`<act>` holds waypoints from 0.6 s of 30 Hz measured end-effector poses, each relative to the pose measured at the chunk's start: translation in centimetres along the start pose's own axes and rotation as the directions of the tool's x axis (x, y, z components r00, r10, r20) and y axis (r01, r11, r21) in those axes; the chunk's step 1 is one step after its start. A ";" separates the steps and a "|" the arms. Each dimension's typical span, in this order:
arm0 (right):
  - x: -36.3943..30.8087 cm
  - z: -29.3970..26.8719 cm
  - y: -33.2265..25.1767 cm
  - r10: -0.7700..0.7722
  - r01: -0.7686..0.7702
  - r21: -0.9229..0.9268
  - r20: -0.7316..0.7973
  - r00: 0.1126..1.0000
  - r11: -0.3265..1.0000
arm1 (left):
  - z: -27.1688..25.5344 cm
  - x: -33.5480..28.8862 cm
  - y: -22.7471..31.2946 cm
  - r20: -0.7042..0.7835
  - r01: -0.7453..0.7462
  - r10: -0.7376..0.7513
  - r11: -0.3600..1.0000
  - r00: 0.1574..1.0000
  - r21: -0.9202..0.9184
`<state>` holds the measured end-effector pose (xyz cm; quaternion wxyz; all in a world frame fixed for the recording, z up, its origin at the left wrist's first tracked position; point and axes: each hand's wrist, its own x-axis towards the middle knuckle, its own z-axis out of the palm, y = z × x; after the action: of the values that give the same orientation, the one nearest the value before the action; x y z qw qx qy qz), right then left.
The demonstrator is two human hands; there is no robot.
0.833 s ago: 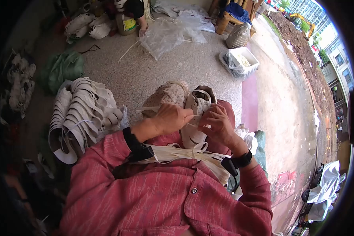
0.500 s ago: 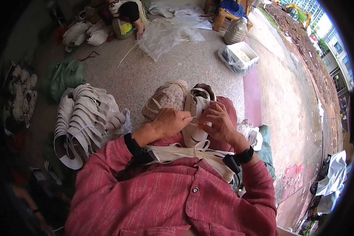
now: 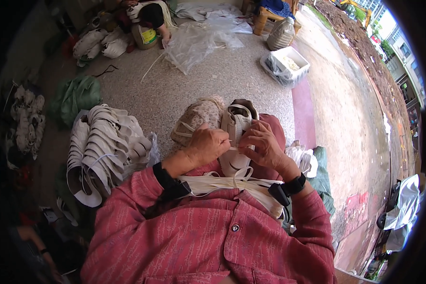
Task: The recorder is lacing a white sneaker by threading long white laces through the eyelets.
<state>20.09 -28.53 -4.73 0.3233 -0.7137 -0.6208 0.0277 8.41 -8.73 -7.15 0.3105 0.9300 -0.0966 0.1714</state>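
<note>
A white-and-beige shoe upper (image 3: 234, 163) lies across my lap, its dark-lined opening pointing away from me. My left hand (image 3: 207, 144) is closed at its left side, thumb and forefinger pinching a thin white shoelace. On the other side my right hand (image 3: 262, 144) bends over the upper's edge, its fingertips pinched at the lace. The short stretch of lace between the hands is partly hidden by my fingers. A bundle of cream laces (image 3: 208, 185) rests against my waist, one strand looping up toward the upper.
Stacked shoe uppers (image 3: 106, 146) stand to my left beside a green sack (image 3: 75, 97). Ahead are a plastic-lined white box (image 3: 288, 64), a large plastic bottle (image 3: 281, 34) and plastic sheeting (image 3: 199, 47). Another person's arm (image 3: 163, 31) reaches down near a yellow-labelled container (image 3: 146, 37).
My left hand has turned slightly and drawn a little back from the right hand. The right hand stays nearly in place at the upper. The whole view has shifted slightly.
</note>
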 end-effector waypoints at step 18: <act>1.0 0.1 -0.3 0.028 -0.024 0.043 -0.096 0.995 0.999 | -3.1 4.5 -0.5 0.025 -0.287 0.286 0.957 0.958 0.033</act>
<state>20.03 -27.55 -4.27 0.3675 -0.7152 -0.5944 0.0103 11.88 -6.75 -3.42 0.2647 0.9133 -0.2302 0.2069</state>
